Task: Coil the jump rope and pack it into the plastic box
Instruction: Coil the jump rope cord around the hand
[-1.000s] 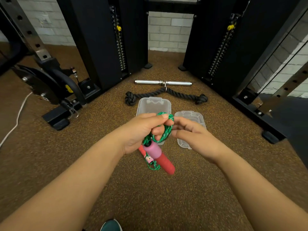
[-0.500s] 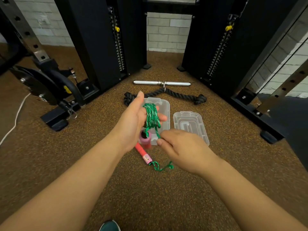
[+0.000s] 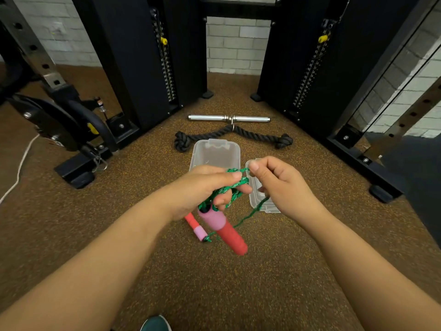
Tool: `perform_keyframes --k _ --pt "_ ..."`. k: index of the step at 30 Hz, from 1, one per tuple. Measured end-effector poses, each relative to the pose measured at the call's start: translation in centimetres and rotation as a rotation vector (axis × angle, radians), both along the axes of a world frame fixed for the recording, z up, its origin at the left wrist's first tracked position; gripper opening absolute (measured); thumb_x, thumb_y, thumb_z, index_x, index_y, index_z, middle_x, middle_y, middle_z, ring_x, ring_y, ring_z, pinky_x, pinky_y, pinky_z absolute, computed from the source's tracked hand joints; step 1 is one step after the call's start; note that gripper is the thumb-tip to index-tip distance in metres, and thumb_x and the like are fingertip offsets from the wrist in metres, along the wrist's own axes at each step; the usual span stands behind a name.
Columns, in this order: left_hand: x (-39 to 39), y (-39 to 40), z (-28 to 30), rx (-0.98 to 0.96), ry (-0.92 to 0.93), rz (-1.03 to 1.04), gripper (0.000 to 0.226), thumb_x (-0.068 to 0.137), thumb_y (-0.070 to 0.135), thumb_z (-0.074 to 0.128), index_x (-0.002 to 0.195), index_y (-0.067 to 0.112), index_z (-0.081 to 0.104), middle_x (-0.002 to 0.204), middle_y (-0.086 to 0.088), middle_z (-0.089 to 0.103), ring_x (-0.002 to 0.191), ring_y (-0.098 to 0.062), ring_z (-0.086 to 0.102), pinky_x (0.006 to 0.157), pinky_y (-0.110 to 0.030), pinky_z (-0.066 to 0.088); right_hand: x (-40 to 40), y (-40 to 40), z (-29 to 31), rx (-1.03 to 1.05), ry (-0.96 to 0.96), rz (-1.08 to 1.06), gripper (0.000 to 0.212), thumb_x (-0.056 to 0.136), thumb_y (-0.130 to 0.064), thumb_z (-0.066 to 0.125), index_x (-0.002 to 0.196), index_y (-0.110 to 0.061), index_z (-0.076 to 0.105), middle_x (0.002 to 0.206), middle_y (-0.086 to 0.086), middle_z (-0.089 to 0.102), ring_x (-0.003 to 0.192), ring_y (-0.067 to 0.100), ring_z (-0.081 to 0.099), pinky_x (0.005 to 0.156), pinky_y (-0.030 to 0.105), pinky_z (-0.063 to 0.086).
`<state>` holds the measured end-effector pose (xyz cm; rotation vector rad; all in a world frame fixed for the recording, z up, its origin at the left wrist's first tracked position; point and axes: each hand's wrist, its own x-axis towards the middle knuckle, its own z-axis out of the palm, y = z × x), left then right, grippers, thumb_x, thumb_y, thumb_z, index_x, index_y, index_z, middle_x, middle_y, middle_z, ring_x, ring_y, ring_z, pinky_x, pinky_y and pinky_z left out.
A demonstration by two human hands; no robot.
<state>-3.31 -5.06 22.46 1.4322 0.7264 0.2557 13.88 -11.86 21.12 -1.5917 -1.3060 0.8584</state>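
Left hand (image 3: 205,189) holds braided green rope (image 3: 232,187) coils — right hand (image 3: 281,185) pinches it.

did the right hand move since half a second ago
Yes. The right hand rose up and away from the person: it was below the lid's near edge, and now pinches the green rope over the lid.

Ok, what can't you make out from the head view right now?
- Number of green rope coils: left hand fingers cover them.
- Front of plastic box: behind the left hand.
- Most of the lid: behind the right hand.
- Floor handle: upper end under the left wrist.
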Motion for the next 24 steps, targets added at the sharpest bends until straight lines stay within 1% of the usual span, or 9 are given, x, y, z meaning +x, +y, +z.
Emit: perform_keyframes --k 3,8,10,14,17,18,20,22,24 --pt "0.1 0.0 0.1 -0.059 -0.104 0.110 0.042 0.084 0.040 0.051 0.096 0.005 0.071 0.047 0.006 0.038 0.051 -0.010 0.036 0.058 -0.020 0.039 0.2 0.2 -0.8 -0.019 0.039 -0.018 0.028 0.091 -0.044 0.051 0.070 -0.029 0.060 0.067 0.008 0.043 0.061 0.020 0.042 0.060 0.037 0.039" --pt "0.2 0.4 0.4 -0.157 -0.204 0.291 0.036 0.090 0.037 0.048 0.094 0.007 0.069 0.046 0.007 0.034 0.053 -0.010 0.034 0.056 -0.018 0.038 0.1 0.5 -2.0 -0.081 0.095 0.005 0.031 0.097 -0.033 0.045 0.072 -0.026 0.061 0.062 0.008 0.038 0.060 0.022 0.039 0.061 0.036 0.036" --pt "0.3 0.6 0.2 -0.185 -0.252 0.358 0.038 0.094 0.036 0.045 0.099 0.006 0.068 0.048 0.008 0.035 0.054 -0.009 0.036 0.059 -0.019 0.037 -0.1 0.6 -2.3 -0.102 0.089 0.017 0.030 0.098 -0.029 0.044 0.075 -0.022 0.062 0.059 0.003 0.040 0.057 0.020 0.041 0.062 0.037 0.039" --pt "0.3 1.1 0.0 -0.233 -0.335 0.452 0.045 0.099 0.039 0.037 0.113 0.006 0.064 0.058 0.006 0.048 0.059 -0.008 0.048 0.066 -0.021 0.042 -0.3 0.3 -3.1 -0.179 -0.052 0.093 0.029 0.097 -0.035 0.043 0.075 -0.031 0.062 0.061 -0.002 0.050 0.061 0.014 0.051 0.069 0.047 0.051" --pt "0.0 1.3 -0.1 -0.314 -0.336 0.423 0.066 0.097 0.054 0.022 0.119 0.005 0.060 0.083 -0.003 0.069 0.086 -0.017 0.062 0.085 -0.033 0.047 -1.0 -0.2 -2.8 -0.186 -0.284 0.217 0.026 0.097 -0.039 0.041 0.083 -0.031 0.061 0.068 -0.005 0.056 0.066 0.016 0.054 0.067 0.038 0.049" --pt "-0.3 1.4 -0.3 -0.332 -0.311 0.377 0.080 0.093 0.064 0.015 0.120 0.003 0.061 0.099 -0.009 0.072 0.101 -0.022 0.063 0.093 -0.040 0.045 -1.3 -0.3 -2.5 -0.173 -0.376 0.267 0.026 0.097 -0.039 0.040 0.086 -0.027 0.061 0.072 -0.004 0.058 0.069 0.016 0.056 0.068 0.036 0.047" --pt "-0.5 1.5 -0.5 -0.317 -0.240 0.287 0.104 0.081 0.079 0.004 0.117 0.002 0.065 0.125 -0.019 0.063 0.120 -0.030 0.057 0.102 -0.048 0.040 -2.1 -0.4 -2.0 -0.120 -0.505 0.343 0.030 0.097 -0.040 0.041 0.089 -0.018 0.059 0.079 -0.001 0.060 0.074 0.018 0.056 0.069 0.037 0.048" --pt "-0.6 1.5 -0.9 -0.250 -0.155 0.231 0.115 0.073 0.085 -0.003 0.118 0.004 0.065 0.131 -0.021 0.058 0.123 -0.031 0.054 0.106 -0.049 0.038 -2.5 -0.4 -1.9 -0.079 -0.522 0.385 0.030 0.095 -0.041 0.044 0.084 -0.016 0.057 0.077 0.000 0.059 0.073 0.019 0.055 0.068 0.041 0.048" --pt "-0.4 1.4 -1.3 -0.168 -0.086 0.182 0.117 0.071 0.085 -0.007 0.120 0.005 0.063 0.123 -0.019 0.064 0.121 -0.028 0.058 0.109 -0.048 0.035 -2.6 -0.5 -1.8 -0.075 -0.468 0.395 0.028 0.092 -0.043 0.048 0.082 -0.019 0.057 0.075 0.000 0.059 0.076 0.019 0.058 0.069 0.042 0.050"
